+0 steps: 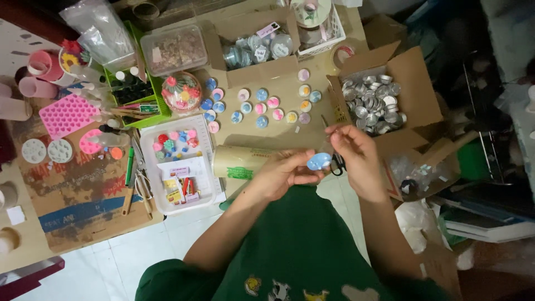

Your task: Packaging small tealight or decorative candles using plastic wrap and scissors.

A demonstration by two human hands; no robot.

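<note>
Left hand (282,174): fingers curled around a small round blue tealight candle (319,161), held over the lap.
Right hand (355,149): fingertips pinched together just above the candle (what they pinch is too small to tell).
Scissors (336,161): black handles, lying just behind the candle.
Cardboard box (415,92): open, full of empty metal tealight cups (372,103), beyond the right hand.
Finished candles (267,106): coloured rounds in rows on the cardboard.
White tray (177,167): small coloured pieces, left of the hands.

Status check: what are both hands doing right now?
Left hand holds small blue disc. Right hand pinches above it. Scissors just beneath; nothing blocking.
</note>
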